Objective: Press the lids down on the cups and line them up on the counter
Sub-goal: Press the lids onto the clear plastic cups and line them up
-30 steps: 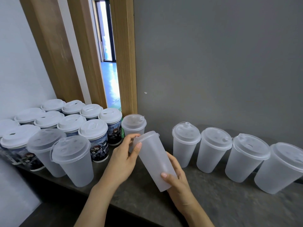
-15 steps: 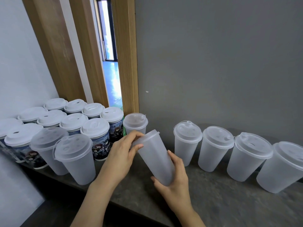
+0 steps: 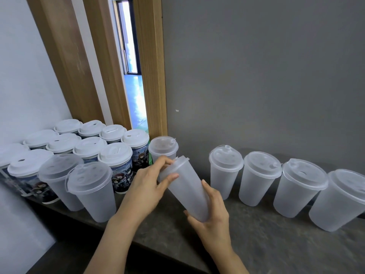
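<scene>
A frosted plastic cup (image 3: 186, 186) is held tilted above the counter (image 3: 266, 240), gripped at its base by the right hand (image 3: 211, 216). Its lid (image 3: 180, 160) is pinched by the left hand (image 3: 147, 184). Four lidded cups (image 3: 258, 180) are lined up rightward.

The right hand (image 3: 212, 211) has slid lower and now cups the base of the tilted frosted translucent plastic cup (image 3: 186, 186). The left hand (image 3: 150, 182) has curled more tightly around its lid rim (image 3: 180, 160), thumb on the cup wall.

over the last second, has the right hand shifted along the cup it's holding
Yes. The right hand slid down the held cup to cradle its base, nearer the counter edge.
</scene>
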A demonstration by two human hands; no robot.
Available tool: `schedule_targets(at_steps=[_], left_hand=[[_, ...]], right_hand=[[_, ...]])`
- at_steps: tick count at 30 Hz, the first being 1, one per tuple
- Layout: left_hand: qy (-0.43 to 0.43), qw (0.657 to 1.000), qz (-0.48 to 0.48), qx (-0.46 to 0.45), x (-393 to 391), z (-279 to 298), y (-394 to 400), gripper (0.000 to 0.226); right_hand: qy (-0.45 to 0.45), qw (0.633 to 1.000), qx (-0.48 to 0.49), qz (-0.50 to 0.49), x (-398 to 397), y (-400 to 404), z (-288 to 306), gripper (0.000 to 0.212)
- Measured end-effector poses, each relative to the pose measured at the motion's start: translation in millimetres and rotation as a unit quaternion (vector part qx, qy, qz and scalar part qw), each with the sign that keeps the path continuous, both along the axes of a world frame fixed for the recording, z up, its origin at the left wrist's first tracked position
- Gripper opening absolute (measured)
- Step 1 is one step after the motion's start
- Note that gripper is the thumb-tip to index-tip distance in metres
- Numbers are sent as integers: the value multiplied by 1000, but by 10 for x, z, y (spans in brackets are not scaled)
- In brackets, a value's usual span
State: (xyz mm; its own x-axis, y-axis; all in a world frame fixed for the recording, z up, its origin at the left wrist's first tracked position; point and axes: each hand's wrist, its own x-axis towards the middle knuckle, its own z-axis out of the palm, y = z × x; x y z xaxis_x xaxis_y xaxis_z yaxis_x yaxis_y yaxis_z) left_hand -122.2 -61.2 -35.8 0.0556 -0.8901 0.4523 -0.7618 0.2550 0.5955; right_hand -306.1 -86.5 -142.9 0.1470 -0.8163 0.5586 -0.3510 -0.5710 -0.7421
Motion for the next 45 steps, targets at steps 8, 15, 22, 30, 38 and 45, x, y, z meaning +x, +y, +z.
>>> schedule_targets(at_steps=[8,15,22,30,38,45], left_hand=[[81,995,-27,41,-6,-152,-38,12],[-18,999,2,33,-5,-57,-18,24],[60,996,-11,57,32,-170,-45,15],[99,992,-50,-58,-56,-213,-91,43],[127,986,10,-111,-260,-357,-101,34],[36,989,54,-136,-410,-255,-268,31]], right_hand=[[-131,975,161,77,-40,-20,77,73],[34,996,-75,-36,11,23,-23,97],[-90,996,8,-6,-14,71,67,74],[-75,991,110,-13,-43,-28,20,72],[40,987,154,4,-1,-102,-33,85],[85,987,135,-31,13,-102,-68,66]])
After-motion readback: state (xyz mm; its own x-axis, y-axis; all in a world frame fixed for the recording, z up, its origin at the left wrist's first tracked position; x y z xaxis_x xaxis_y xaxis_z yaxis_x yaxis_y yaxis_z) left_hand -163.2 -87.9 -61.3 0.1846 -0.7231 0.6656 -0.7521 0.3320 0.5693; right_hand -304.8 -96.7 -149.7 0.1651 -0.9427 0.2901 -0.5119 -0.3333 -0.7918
